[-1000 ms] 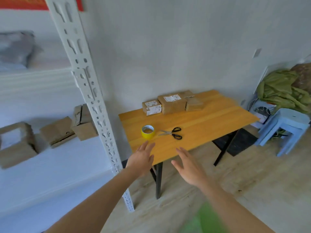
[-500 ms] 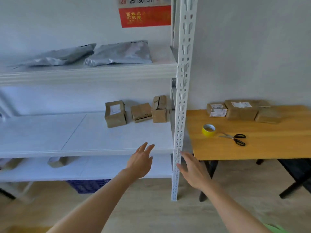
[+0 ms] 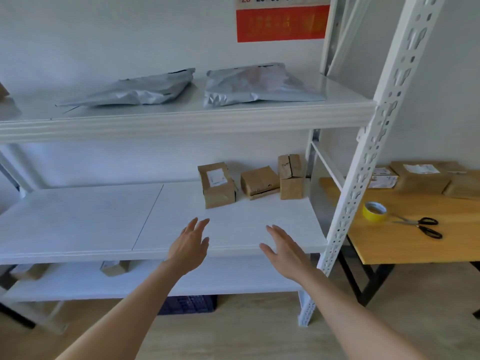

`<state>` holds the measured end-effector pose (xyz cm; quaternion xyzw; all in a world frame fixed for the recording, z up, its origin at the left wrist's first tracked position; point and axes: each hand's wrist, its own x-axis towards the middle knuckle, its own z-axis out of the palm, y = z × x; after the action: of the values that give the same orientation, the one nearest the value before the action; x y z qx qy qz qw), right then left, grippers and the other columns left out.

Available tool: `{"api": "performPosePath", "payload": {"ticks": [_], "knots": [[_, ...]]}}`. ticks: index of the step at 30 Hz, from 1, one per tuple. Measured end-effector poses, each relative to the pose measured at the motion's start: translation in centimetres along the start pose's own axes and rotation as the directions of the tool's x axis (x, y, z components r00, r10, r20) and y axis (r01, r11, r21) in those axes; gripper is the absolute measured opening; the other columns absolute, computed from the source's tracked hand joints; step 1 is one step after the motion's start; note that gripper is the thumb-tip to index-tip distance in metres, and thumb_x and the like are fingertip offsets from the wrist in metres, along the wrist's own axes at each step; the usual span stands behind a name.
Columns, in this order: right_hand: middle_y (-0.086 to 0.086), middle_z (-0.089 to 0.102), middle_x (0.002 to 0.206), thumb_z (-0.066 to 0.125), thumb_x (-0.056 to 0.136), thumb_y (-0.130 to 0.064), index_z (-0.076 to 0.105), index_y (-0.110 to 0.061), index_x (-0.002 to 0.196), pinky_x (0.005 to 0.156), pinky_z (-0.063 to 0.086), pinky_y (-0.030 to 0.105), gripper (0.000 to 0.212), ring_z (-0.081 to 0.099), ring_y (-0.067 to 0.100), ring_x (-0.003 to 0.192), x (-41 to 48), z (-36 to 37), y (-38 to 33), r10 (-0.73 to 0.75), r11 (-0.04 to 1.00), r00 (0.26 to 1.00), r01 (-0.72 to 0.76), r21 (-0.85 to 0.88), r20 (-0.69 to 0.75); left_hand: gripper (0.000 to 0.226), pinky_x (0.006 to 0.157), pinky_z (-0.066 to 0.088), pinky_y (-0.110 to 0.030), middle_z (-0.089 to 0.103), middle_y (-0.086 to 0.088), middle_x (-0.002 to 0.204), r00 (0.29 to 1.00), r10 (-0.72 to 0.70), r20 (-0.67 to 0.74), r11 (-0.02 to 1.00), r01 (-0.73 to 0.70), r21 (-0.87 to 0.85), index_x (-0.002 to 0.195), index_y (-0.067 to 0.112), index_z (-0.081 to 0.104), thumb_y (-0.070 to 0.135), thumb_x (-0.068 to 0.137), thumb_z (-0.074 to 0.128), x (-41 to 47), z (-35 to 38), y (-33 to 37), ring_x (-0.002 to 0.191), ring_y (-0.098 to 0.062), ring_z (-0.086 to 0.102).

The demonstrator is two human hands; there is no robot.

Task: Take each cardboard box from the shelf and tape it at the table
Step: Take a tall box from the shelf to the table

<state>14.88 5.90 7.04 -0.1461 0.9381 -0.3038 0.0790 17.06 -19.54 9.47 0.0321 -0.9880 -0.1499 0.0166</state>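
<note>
Three brown cardboard boxes stand at the back right of the white middle shelf: one with a white label, a flat one and a tall one. My left hand and my right hand reach out over the shelf's front edge, both with straight fingers and holding nothing, a good way short of the boxes. On the wooden table to the right lie a yellow tape roll, black-handled scissors and several boxes.
A perforated white shelf post stands between the shelf and the table. Two grey mailer bags lie on the upper shelf. A small box sits on the lower shelf, a dark crate beneath it.
The view has swung left from the table to the shelf and come closer. Both hands have moved with it and now reach over the middle shelf's front edge.
</note>
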Motion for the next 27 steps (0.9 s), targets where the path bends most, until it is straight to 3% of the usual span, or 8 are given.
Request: {"api": "performPosePath", "payload": {"ticks": [7, 14, 21, 27], "knots": [[-0.004, 0.011, 0.163, 0.038, 0.103, -0.046, 0.017, -0.022, 0.156, 0.118, 0.021, 0.036, 0.062, 0.012, 0.014, 0.149, 7.7, 1.4, -2.7, 0.061, 0.997, 0.998, -0.061, -0.037, 0.002, 0.053, 0.102, 0.040, -0.045, 0.020, -0.009, 0.158, 1.000, -0.016, 0.012, 0.997, 0.017, -0.079, 0.151, 0.026, 0.022, 0.029, 0.102, 0.040, 6.1, -1.4, -6.3, 0.139, -0.029, 0.032], [-0.002, 0.013, 0.163, 0.039, 0.103, -0.042, 0.020, -0.020, 0.155, 0.118, 0.022, 0.037, 0.060, 0.014, 0.016, 0.149, 17.8, 1.4, -3.3, 0.027, 0.996, 0.999, -0.025, -0.083, 0.023, 0.051, 0.105, 0.039, -0.045, 0.026, -0.009, 0.156, 0.997, -0.064, 0.037, 0.980, 0.070, -0.184, 0.151, 0.029, 0.024, 0.035, 0.102, 0.038, 12.6, 0.7, -9.9, 0.137, -0.028, 0.037], [-0.004, 0.015, 0.162, 0.043, 0.103, -0.038, 0.018, -0.020, 0.155, 0.115, 0.021, 0.034, 0.061, 0.018, 0.015, 0.148, 28.6, 3.3, -2.9, -0.022, 0.999, 0.997, 0.019, 0.040, 0.070, 0.052, 0.109, 0.030, -0.037, 0.036, -0.009, 0.152, 0.988, -0.154, 0.018, 0.921, 0.150, -0.360, 0.152, 0.023, 0.024, 0.035, 0.102, 0.037, 19.9, 4.3, -11.3, 0.138, -0.026, 0.034], [0.000, 0.012, 0.163, 0.048, 0.099, -0.043, 0.007, -0.019, 0.156, 0.121, 0.018, 0.044, 0.074, 0.015, 0.021, 0.149, 36.4, 5.5, -1.5, 0.035, 0.991, 0.994, -0.049, 0.126, 0.108, 0.058, 0.110, 0.025, -0.034, 0.030, -0.007, 0.156, 0.979, -0.191, 0.077, 0.859, 0.204, -0.470, 0.153, 0.020, 0.016, 0.039, 0.102, 0.035, 26.1, 7.5, -11.7, 0.141, -0.026, 0.031]]}}
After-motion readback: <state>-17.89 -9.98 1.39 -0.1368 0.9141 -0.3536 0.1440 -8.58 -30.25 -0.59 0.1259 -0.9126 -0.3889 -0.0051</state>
